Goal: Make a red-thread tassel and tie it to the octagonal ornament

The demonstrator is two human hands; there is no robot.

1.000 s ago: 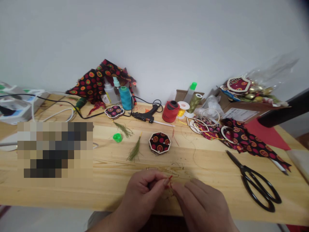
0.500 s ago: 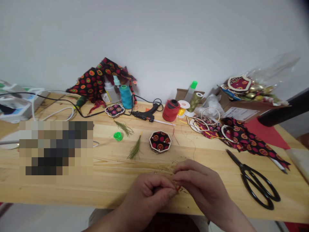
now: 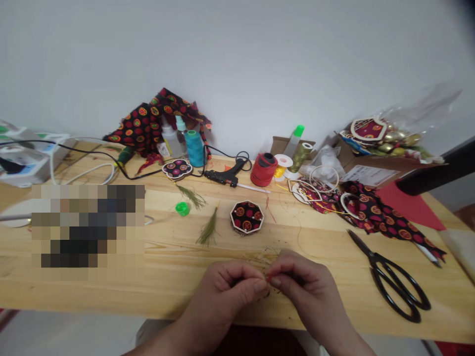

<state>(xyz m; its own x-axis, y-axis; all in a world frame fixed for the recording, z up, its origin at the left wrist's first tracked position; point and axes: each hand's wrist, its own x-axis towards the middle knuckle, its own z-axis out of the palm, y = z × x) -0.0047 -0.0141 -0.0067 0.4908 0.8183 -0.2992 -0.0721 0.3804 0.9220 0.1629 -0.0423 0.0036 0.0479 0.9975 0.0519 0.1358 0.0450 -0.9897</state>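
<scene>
My left hand [image 3: 232, 294] is closed in a pinch near the table's front edge, its thumb and index finger on a small red thread [image 3: 268, 279]. Touching the same bit of red from the right, my right hand [image 3: 306, 282] pinches with thumb and forefinger. The fingertips of both hands nearly meet and hide most of the thread. Beyond them lies an octagonal fabric piece [image 3: 247, 217] with a pale rim and small white beads. A green tassel [image 3: 208, 228] rests to its left, near a green cap [image 3: 182, 208].
Black scissors [image 3: 389, 277] lie at the right. Along the back are a glue gun [image 3: 224, 177], a red thread spool [image 3: 263, 169], a teal spool [image 3: 195, 148], patterned cloth [image 3: 139, 126] and a cardboard box [image 3: 374, 168]. Cables run at the left; a blurred patch hides part of the table.
My right hand's fingers have drawn together into a pinch against the red thread, close to my left fingertips. My left hand has stayed nearly in place.
</scene>
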